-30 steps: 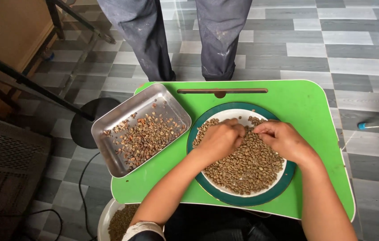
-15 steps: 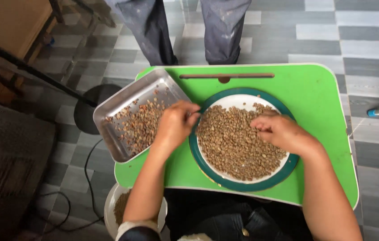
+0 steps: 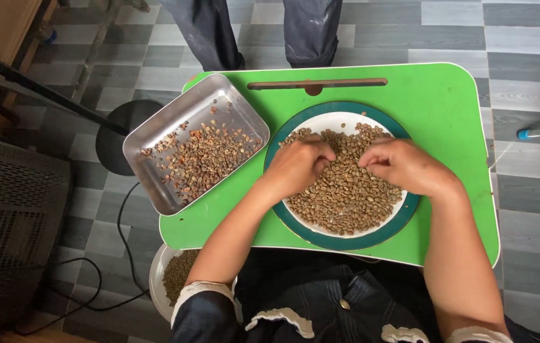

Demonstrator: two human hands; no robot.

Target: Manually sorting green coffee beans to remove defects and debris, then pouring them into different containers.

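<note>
Right now both hands rest on the heap of beans in the round plate on the green table. Left hand is curled, fingertips tucked into the beans; whether it pinches any I cannot tell. Right hand is likewise curled, fingers bent down among them. Just left of the plate sits a metal tray with darker beans.

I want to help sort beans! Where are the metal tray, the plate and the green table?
Tray (image 3: 155, 143): head view, bare metal near its left end.
Plate (image 3: 340, 236): head view, dark green rim at the near edge.
Table (image 3: 441, 101): head view, bare green top, far right corner.
</note>
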